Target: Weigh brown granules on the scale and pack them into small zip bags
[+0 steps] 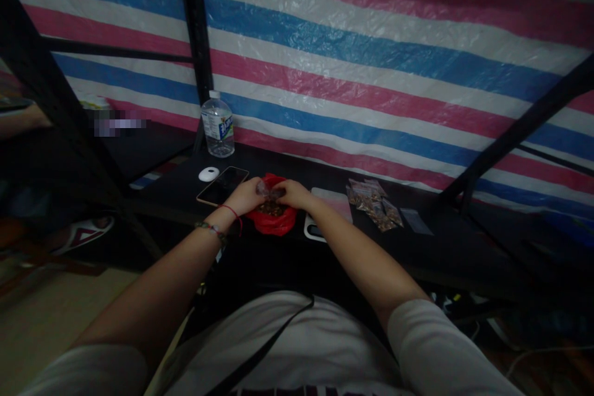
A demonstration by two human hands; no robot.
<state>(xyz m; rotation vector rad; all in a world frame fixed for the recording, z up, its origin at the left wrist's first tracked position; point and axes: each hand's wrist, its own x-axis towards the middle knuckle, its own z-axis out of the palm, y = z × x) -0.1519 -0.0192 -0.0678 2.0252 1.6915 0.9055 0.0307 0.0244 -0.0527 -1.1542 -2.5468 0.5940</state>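
Observation:
A red plastic bag [275, 224] stands with its mouth spread, and small brown pieces [273, 207] lie inside it. Over its left side, my left hand [247, 195] has its fingers closed on a small clear plastic bag [262, 189]. My right hand [293, 193] reaches in from the right, fingers bent down into the red bag's mouth; they seem to pinch the clear bag's other side. Partly under my right forearm lies a white digital scale [315, 232]. Several filled small zip bags [378, 210] are piled right of the scale, beside one flat unfilled zip bag [416, 221].
A dark phone [223, 185] and a white rounded case [208, 174] lie left of the red bag. Behind them a large clear bottle [218, 127] stands by a black metal post [197, 43]. Striped sheeting [348, 74] hangs behind the black shelf. Another person's arm [23, 122] shows far left.

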